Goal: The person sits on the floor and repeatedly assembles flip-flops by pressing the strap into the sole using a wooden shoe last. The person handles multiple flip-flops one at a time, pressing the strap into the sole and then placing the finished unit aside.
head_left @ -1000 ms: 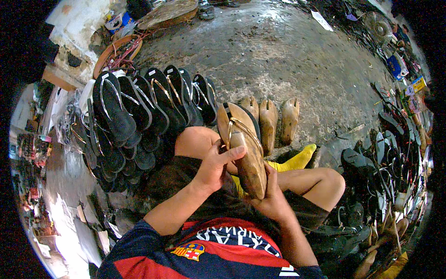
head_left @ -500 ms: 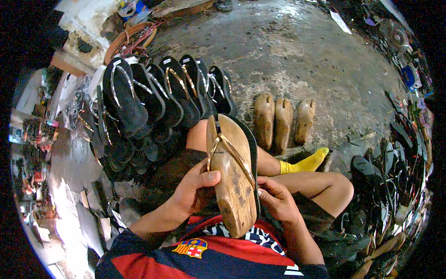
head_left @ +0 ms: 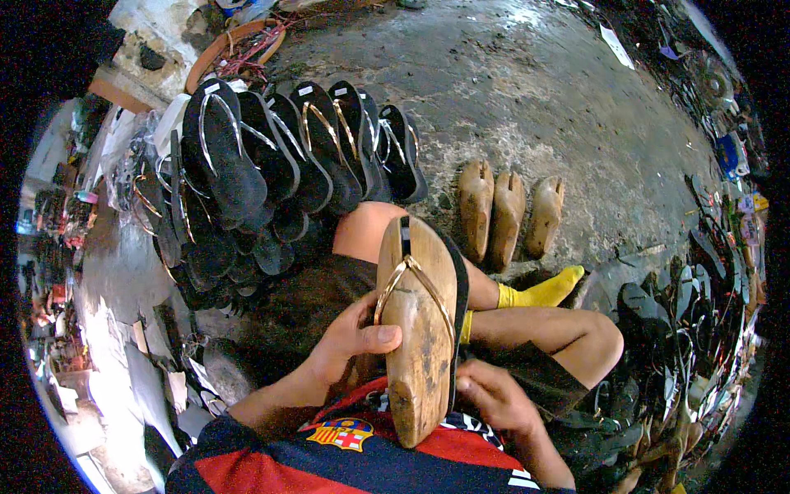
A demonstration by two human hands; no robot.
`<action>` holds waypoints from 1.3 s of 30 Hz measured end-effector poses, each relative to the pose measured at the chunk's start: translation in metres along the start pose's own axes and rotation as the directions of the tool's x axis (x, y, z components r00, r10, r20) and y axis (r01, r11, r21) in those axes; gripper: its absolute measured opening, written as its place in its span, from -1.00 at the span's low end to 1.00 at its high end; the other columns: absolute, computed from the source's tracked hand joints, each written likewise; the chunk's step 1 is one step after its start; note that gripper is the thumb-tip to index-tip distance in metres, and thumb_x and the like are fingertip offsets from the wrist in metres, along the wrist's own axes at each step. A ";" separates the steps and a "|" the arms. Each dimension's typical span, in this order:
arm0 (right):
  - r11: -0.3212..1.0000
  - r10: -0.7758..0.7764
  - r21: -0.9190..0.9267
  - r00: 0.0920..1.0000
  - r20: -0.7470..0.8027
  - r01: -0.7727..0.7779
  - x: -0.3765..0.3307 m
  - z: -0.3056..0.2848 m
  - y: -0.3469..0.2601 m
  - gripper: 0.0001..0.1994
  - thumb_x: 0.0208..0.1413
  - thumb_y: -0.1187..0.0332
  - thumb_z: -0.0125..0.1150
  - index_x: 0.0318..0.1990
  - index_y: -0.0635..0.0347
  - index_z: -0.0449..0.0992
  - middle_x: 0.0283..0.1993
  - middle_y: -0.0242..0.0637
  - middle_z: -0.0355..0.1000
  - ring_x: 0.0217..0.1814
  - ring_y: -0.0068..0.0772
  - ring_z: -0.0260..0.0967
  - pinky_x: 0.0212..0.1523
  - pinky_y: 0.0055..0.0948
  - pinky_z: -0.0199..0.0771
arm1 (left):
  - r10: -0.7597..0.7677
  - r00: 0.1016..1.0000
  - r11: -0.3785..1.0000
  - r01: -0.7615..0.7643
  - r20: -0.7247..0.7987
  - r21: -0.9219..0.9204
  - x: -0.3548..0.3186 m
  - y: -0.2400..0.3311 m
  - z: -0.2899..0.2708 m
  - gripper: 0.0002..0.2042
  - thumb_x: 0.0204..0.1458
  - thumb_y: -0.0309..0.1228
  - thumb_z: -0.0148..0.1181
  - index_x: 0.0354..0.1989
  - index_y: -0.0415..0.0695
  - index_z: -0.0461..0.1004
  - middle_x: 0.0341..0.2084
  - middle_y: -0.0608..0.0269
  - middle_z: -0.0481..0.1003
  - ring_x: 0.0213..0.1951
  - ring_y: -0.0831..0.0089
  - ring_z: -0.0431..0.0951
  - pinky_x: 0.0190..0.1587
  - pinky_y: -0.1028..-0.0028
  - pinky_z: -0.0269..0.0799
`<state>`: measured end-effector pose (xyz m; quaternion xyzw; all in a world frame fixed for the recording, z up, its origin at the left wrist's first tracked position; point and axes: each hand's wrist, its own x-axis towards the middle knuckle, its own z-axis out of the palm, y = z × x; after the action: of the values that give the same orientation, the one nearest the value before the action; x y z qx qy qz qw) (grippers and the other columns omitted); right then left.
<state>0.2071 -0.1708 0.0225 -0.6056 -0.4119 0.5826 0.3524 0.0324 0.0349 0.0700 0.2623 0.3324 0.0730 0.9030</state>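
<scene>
A wooden foot-shaped last point(head_left: 420, 329) is held upright in the lap, toe end up, w/ a black sandal sole point(head_left: 458, 288) pressed along its right edge and a gold Y-strap point(head_left: 411, 280) stretched over its upper face. The left hand point(head_left: 350, 337) is clamped on the last's left side, thumb laid across the wood approx. mid-length. The right hand point(head_left: 494, 399) is closed on the lower right edge, where sole and wood meet; how tightly its fingers are shut can't be told, since they are partly hidden behind the last.

Relative to the last: three more bare wooden lasts point(head_left: 510, 214) are stood just above and to the right, on the concrete floor point(head_left: 559, 99). A fanned row of finished black sandals point(head_left: 288, 156) is stacked above-left, close by. A yellow sock point(head_left: 547, 290) is seen just right of the last. Heaps of dark sandals and parts point(head_left: 691, 329) are piled well off to the right.

Judged from this, the strap is being seated on the sole over the last. To be done well: the last should be kept braced vs. the body so it isn't rocked; the sole should be kept flush w/ the wood, no gap at the heel; strap arms should be pulled evenly so the toe post is kept centred; thumb pressure should be kept off the strap itself to avoid creasing.
</scene>
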 end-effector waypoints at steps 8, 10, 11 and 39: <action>0.657 0.144 0.745 0.989 0.020 -0.111 0.016 -0.006 0.014 -0.63 0.33 0.27 0.11 0.14 0.36 0.53 0.05 -0.25 0.58 0.15 -0.42 0.45 0.25 -0.41 0.37 | 0.034 0.999 0.998 -0.035 0.010 0.043 0.001 0.006 0.008 -0.20 -0.05 -0.22 0.44 0.35 -0.27 0.21 0.09 0.07 0.48 0.12 0.27 0.52 0.25 0.29 0.40; 0.628 0.112 0.775 0.994 -0.001 -0.070 0.013 -0.001 0.018 -0.61 0.30 0.21 0.16 0.09 0.35 0.56 -0.01 -0.24 0.59 0.05 -0.41 0.50 0.19 -0.38 0.43 | 0.028 0.999 0.996 -0.025 -0.042 0.084 -0.002 0.007 0.013 -0.19 -0.06 -0.16 0.41 0.33 -0.30 0.22 0.04 0.03 0.50 0.08 0.23 0.55 0.22 0.29 0.43; 0.622 0.134 0.780 0.991 -0.019 -0.070 0.013 0.001 0.021 -0.61 0.29 0.18 0.18 0.07 0.35 0.57 -0.04 -0.23 0.60 0.01 -0.41 0.52 0.16 -0.37 0.45 | 0.020 0.999 0.998 -0.019 -0.029 0.057 -0.004 0.007 0.014 -0.20 -0.06 -0.15 0.40 0.32 -0.30 0.22 0.03 0.02 0.51 0.07 0.23 0.56 0.21 0.29 0.44; 0.788 -0.238 0.616 0.928 0.287 0.011 0.096 0.031 0.077 -0.53 0.32 0.30 0.19 0.32 0.26 0.39 0.26 -0.23 0.46 0.28 -0.32 0.39 0.21 -0.33 0.44 | 0.025 0.837 0.970 -0.152 0.547 0.189 -0.003 0.024 0.061 0.19 -0.42 -0.48 0.64 0.45 -0.29 -0.05 0.23 0.02 0.38 0.22 0.24 0.43 0.25 0.22 0.34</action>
<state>0.1813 -0.1169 -0.0892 -0.3190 -0.2998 0.7563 0.4862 0.0696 0.0287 0.1236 0.3879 0.0581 -0.0001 0.9199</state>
